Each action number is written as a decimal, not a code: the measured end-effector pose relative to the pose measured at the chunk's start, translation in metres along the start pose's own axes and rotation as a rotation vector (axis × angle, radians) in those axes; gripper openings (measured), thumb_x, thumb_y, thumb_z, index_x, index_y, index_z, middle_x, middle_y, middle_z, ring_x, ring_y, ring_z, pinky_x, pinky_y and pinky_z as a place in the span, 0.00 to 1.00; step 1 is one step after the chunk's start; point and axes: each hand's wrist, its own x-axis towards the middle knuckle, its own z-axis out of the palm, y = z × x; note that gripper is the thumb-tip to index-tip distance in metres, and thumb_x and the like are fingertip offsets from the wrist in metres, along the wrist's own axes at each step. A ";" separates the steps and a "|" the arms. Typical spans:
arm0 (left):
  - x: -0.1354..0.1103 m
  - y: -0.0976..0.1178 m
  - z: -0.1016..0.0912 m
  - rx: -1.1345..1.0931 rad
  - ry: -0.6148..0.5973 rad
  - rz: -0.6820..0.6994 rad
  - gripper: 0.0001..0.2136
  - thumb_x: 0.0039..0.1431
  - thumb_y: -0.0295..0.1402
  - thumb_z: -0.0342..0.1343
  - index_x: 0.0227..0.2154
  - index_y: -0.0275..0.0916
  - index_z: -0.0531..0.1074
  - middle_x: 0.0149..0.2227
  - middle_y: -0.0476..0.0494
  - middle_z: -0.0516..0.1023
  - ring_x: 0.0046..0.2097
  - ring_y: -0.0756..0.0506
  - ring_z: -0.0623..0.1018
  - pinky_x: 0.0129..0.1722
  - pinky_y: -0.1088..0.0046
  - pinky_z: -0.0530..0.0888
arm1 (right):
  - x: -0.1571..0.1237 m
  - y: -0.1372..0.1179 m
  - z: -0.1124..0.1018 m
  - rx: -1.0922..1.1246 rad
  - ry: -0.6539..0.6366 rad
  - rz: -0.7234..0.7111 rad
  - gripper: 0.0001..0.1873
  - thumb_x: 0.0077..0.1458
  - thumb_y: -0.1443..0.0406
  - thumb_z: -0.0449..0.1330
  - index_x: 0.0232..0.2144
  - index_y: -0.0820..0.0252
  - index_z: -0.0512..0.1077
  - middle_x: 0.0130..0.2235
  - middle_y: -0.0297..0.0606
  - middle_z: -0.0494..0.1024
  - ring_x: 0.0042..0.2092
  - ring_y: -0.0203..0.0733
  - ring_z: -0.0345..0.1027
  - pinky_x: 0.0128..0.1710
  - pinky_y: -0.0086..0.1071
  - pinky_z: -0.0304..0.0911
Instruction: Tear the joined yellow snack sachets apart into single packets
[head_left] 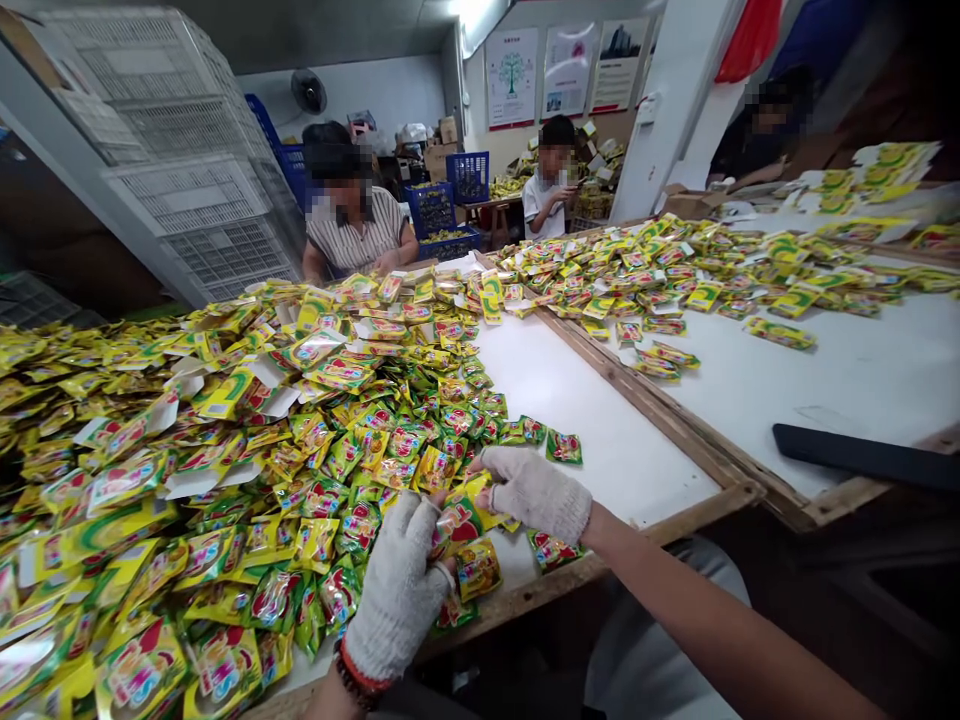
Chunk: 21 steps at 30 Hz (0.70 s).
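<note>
Both my hands wear off-white knit gloves that leave the fingertips bare. Between them, above the table's front edge, is a small yellow-and-green printed carton (459, 522) with a red picture. My left hand (399, 588), a beaded bracelet at its wrist, curls its fingers and thumb about the carton's left end. Closed on the carton's right end is my right hand (536, 494); its fingertips are partly hidden. Just below them lies a small sealed sachet (478, 570). Many green and yellow sachets (360, 525) lie loose around the left hand.
Flat-folded and opened cartons (225, 392) are heaped on the left. A wooden rail (637, 395) divides the white tabletop (555, 380). More cartons (705, 265) cover the far right side, near a dark bar (862, 455). Several people sit beyond; crates (202, 190) are stacked left.
</note>
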 end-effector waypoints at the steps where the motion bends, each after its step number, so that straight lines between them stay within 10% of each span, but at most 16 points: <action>1: 0.002 0.000 -0.002 -0.003 -0.019 -0.020 0.29 0.45 0.30 0.56 0.54 0.44 0.62 0.47 0.45 0.67 0.50 0.51 0.68 0.51 0.73 0.75 | -0.001 0.003 0.003 0.080 0.032 0.016 0.18 0.46 0.59 0.57 0.40 0.61 0.69 0.27 0.29 0.69 0.26 0.23 0.55 0.25 0.18 0.49; 6: 0.004 0.005 -0.005 0.002 -0.007 -0.014 0.28 0.47 0.31 0.54 0.55 0.44 0.61 0.44 0.44 0.67 0.48 0.52 0.68 0.48 0.74 0.75 | -0.005 0.013 0.011 0.005 0.178 0.004 0.12 0.48 0.60 0.56 0.21 0.66 0.64 0.23 0.29 0.62 0.27 0.21 0.51 0.26 0.17 0.45; 17: -0.006 -0.001 0.001 0.083 0.066 0.146 0.28 0.46 0.28 0.53 0.54 0.43 0.61 0.43 0.44 0.67 0.47 0.52 0.67 0.47 0.75 0.74 | -0.014 0.013 0.009 -0.127 0.168 -0.017 0.09 0.46 0.64 0.55 0.24 0.66 0.69 0.23 0.30 0.66 0.26 0.22 0.50 0.26 0.19 0.43; 21: -0.005 0.006 0.004 0.073 0.029 0.124 0.29 0.46 0.27 0.53 0.55 0.44 0.60 0.44 0.44 0.67 0.47 0.52 0.66 0.47 0.75 0.74 | -0.019 0.007 0.017 0.023 -0.073 0.020 0.11 0.49 0.67 0.49 0.28 0.65 0.70 0.19 0.30 0.66 0.20 0.22 0.55 0.24 0.18 0.47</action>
